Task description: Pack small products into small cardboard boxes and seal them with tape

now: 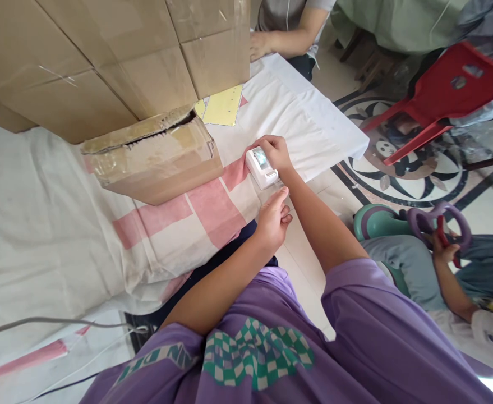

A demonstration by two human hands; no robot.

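Observation:
At the near edge of the cloth-covered table, my right hand (275, 150) is closed around the far side of a small white boxy device (262, 168). Its top has a dark, shiny window, and a small rounded part sticks out at the near end. Just below it is my left hand (273, 220), with thumb and forefinger pressed together and the other fingers curled. Whatever may be between those fingertips is too small to make out. A gap shows between the left fingertips and the device.
A torn-topped cardboard box (166, 163) stands left of my hands, before a wall of stacked cartons (137, 62). Yellow sheets (223, 106) lie behind it. Another person's hand (262, 45) rests at the table's far end. A red chair (452, 95) and a seated person's hand (443, 249) are at right.

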